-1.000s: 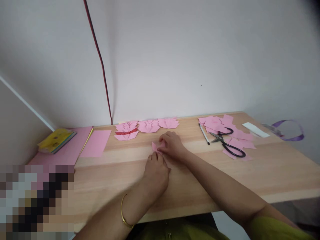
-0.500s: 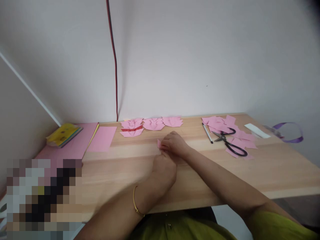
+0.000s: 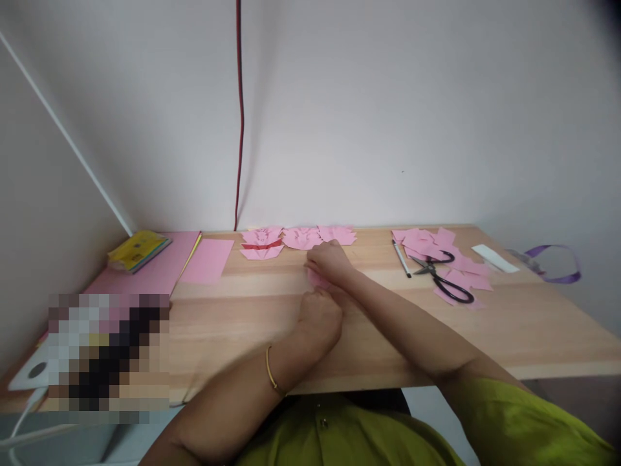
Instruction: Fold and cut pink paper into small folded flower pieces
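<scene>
A small pink paper piece (image 3: 318,279) lies on the wooden table (image 3: 509,323) near its middle. My right hand (image 3: 330,261) rests on the far side of it, fingers curled and pressed down on the paper. My left hand (image 3: 319,316) is just in front of it, fingers closed at the paper's near edge; a gold bangle (image 3: 272,375) circles that wrist. Most of the piece is hidden under both hands.
Folded pink paper shapes (image 3: 301,237) line the back edge, one with a red strip (image 3: 262,245). Black scissors (image 3: 444,279), a pen (image 3: 401,258) and pink scraps (image 3: 431,244) lie right. A white slip (image 3: 495,258), purple ribbon (image 3: 557,262), pink sheets (image 3: 208,260) and yellow booklet (image 3: 138,249) are also present.
The camera view swung left and tipped down. Both hands stayed on the small pink piece, the left hand closing in against it so less of the paper shows.
</scene>
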The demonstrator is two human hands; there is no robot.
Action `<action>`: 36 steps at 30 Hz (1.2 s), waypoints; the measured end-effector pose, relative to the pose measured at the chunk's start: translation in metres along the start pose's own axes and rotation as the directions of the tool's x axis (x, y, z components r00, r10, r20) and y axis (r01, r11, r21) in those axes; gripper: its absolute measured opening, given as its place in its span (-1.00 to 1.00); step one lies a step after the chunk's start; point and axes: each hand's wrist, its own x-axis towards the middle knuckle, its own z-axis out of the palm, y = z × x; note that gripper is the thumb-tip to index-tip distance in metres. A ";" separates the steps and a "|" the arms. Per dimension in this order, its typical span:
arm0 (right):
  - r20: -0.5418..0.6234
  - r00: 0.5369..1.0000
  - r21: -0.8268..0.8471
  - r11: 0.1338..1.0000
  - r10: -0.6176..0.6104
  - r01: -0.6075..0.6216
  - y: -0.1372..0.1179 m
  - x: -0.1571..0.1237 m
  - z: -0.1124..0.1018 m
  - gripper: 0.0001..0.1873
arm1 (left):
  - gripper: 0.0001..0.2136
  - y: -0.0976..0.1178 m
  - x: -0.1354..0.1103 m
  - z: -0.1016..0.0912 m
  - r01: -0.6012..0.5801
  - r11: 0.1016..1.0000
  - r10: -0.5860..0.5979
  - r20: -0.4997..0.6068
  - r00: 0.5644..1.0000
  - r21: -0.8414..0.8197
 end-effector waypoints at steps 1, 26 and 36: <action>-0.041 0.998 0.035 0.999 0.037 -0.036 0.005 -0.004 -0.002 -0.75 | -0.73 -0.001 0.000 0.001 0.003 1.000 -0.003 -0.013 1.000 0.006; 0.008 0.971 0.585 0.786 0.238 -0.198 0.039 -0.056 0.024 -0.93 | -0.64 -0.013 0.002 -0.010 0.093 0.994 -0.095 -0.032 0.995 -0.055; 0.009 0.973 0.386 0.897 0.229 -0.214 0.031 -0.053 0.022 -0.83 | -0.65 -0.015 0.003 -0.009 0.084 0.993 -0.087 -0.031 0.996 -0.083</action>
